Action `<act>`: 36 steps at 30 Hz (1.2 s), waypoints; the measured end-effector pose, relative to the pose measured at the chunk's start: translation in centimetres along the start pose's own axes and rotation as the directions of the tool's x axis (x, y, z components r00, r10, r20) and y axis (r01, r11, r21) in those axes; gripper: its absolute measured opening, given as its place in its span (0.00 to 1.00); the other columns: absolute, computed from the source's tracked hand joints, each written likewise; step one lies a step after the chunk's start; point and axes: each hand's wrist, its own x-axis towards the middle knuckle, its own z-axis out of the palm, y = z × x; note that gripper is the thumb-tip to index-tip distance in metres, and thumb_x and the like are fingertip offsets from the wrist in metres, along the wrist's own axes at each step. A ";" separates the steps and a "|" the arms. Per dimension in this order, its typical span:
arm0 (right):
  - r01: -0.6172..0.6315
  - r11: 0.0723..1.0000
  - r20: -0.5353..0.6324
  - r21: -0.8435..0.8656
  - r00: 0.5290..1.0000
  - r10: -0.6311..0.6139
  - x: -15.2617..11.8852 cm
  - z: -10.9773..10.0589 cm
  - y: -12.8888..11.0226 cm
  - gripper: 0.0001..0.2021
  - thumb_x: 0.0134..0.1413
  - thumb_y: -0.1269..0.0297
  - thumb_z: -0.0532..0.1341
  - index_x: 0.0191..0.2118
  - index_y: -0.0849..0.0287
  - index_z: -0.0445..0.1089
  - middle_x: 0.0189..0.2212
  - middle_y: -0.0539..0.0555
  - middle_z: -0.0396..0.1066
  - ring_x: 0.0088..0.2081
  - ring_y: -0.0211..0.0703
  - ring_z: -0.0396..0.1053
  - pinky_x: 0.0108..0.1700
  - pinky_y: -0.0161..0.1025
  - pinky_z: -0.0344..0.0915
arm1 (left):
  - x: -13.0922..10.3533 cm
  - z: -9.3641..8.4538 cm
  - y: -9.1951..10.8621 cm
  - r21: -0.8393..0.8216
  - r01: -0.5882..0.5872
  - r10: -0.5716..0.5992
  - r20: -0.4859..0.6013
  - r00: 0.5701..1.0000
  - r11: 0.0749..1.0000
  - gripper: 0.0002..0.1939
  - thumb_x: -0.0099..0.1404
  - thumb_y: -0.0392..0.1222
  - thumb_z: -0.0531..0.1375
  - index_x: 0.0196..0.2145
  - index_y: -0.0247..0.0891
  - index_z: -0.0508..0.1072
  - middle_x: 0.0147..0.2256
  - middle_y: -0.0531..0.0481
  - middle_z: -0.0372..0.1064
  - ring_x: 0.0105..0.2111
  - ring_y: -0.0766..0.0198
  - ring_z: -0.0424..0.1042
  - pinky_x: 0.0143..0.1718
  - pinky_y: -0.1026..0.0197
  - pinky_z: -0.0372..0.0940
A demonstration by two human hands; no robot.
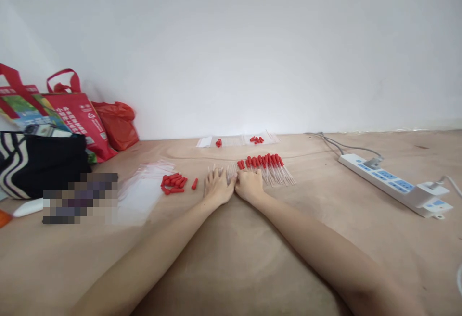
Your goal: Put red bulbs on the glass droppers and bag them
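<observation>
My left hand (218, 187) rests on the table with its fingers spread, next to a few thin clear tubes (231, 169). Close beside it, almost touching, my right hand (250, 185) has its fingers curled in; what they hold, if anything, is hidden. Past my right hand lies a row of droppers (275, 161) with red rubber bulbs and slim clear stems, side by side. To the left of my left hand are a small pile of loose red rubber bulbs (174, 182) and a single red bulb (194, 183) lying apart.
Clear plastic bags (139, 203) are stacked at left. Against the wall lie bagged red bulbs (257, 140). A white power strip (382, 179) with plugs and cables stands right. Red shopping bags (77, 119) and a black striped bag (43, 164) fill the back left.
</observation>
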 end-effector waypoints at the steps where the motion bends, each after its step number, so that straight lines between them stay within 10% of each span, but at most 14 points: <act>1: 0.008 1.000 -0.004 -0.004 1.000 -0.008 -0.2 -0.1 0.3 0.14 0.53 0.65 0.47 0.34 0.62 0.68 0.34 0.61 0.71 0.36 0.45 0.67 0.40 0.44 0.47 | 0.0 0.2 0.5 -0.018 0.010 -0.010 -0.008 1.000 1.000 0.26 0.63 0.53 0.43 0.51 0.33 0.60 0.52 0.35 0.56 0.53 0.44 0.53 0.48 0.47 0.50; 8: 0.036 0.998 -0.015 -0.044 0.999 -0.037 -1.1 -0.6 1.5 0.13 0.52 0.66 0.48 0.40 0.62 0.65 0.38 0.61 0.70 0.40 0.47 0.66 0.40 0.43 0.47 | -0.4 0.0 1.7 -0.141 0.041 -0.053 -0.085 0.995 0.989 0.23 0.64 0.50 0.44 0.50 0.34 0.61 0.52 0.37 0.56 0.52 0.48 0.53 0.49 0.48 0.50; 15: 0.042 0.996 0.021 -0.076 0.999 -0.040 -3.6 -1.5 2.6 0.13 0.51 0.68 0.48 0.41 0.63 0.64 0.36 0.60 0.69 0.38 0.48 0.66 0.40 0.43 0.47 | -1.9 -1.7 -1.5 -0.038 -0.036 0.026 -0.239 0.971 0.999 0.15 0.61 0.40 0.49 0.44 0.38 0.66 0.47 0.42 0.59 0.47 0.50 0.55 0.47 0.50 0.53; 22: 0.056 0.998 0.030 -0.021 0.998 -0.055 -6.5 -1.7 4.5 0.15 0.54 0.68 0.47 0.46 0.59 0.62 0.39 0.58 0.68 0.41 0.45 0.64 0.39 0.40 0.48 | -1.0 -1.4 -5.5 -0.074 -0.060 0.047 -0.162 0.986 0.995 0.10 0.60 0.35 0.50 0.36 0.37 0.69 0.37 0.45 0.64 0.41 0.57 0.63 0.43 0.57 0.58; 36: 0.099 0.986 -0.080 0.132 0.993 -0.089 -6.6 -1.4 4.8 0.15 0.53 0.72 0.47 0.44 0.61 0.65 0.34 0.58 0.64 0.40 0.45 0.60 0.39 0.39 0.50 | -0.4 -1.6 -5.9 -0.259 -0.050 0.005 -0.170 0.985 0.965 0.02 0.55 0.35 0.54 0.28 0.36 0.64 0.31 0.46 0.67 0.35 0.58 0.67 0.37 0.57 0.62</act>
